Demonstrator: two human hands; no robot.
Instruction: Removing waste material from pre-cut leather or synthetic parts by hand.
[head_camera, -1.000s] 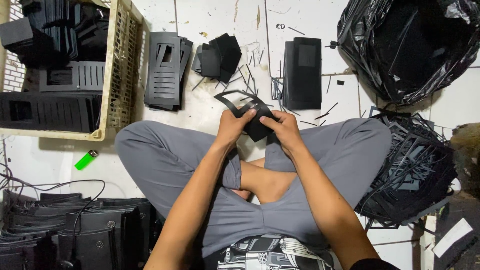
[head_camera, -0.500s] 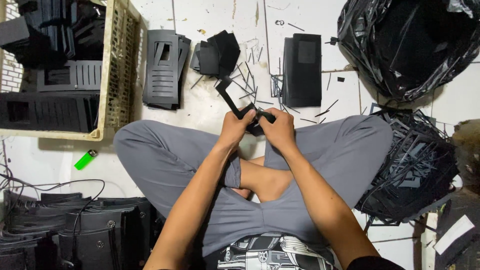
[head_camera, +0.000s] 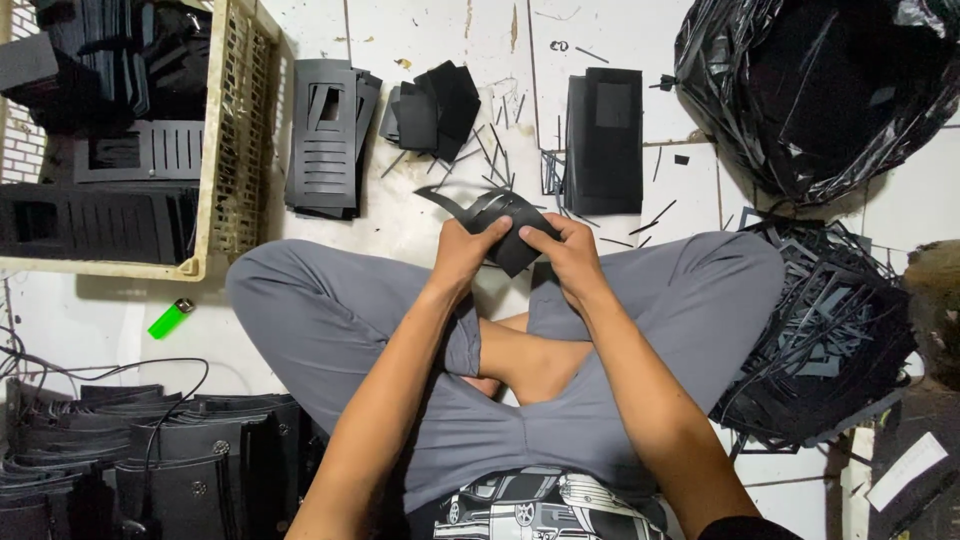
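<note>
A person is sitting cross-legged on a white tiled floor (head_camera: 420, 30), seen from above, wearing grey trousers.

At the far left, a cream plastic crate (head_camera: 228, 140) is holding stacks of flat black slotted panels. Below it, a green lighter (head_camera: 170, 319) is lying on the floor, and in the bottom-left corner a row of black curved parts (head_camera: 150, 460) is standing packed together, with a thin black cable trailing over them.

Moving right, a stack of black slotted sheets (head_camera: 325, 135) is lying just beside the crate, followed by a small pile of black squares (head_camera: 430, 105).

In the centre, just above the knees, both hands are working on one thin black sheet piece (head_camera: 505, 230). The left hand (head_camera: 463, 255) is closed on its left part, thumb pressing on top. The right hand (head_camera: 568, 250) is pinching its right edge between thumb and fingers. A narrow strip of the piece is curling out to the left.

Beyond the hands, a tall black rectangular stack (head_camera: 605, 140) is lying flat. At the far right, a glossy black plastic bag (head_camera: 820, 90) is sitting open, and below it a heap of black cut-out scraps (head_camera: 830, 340) is resting against the person's right knee.
</note>
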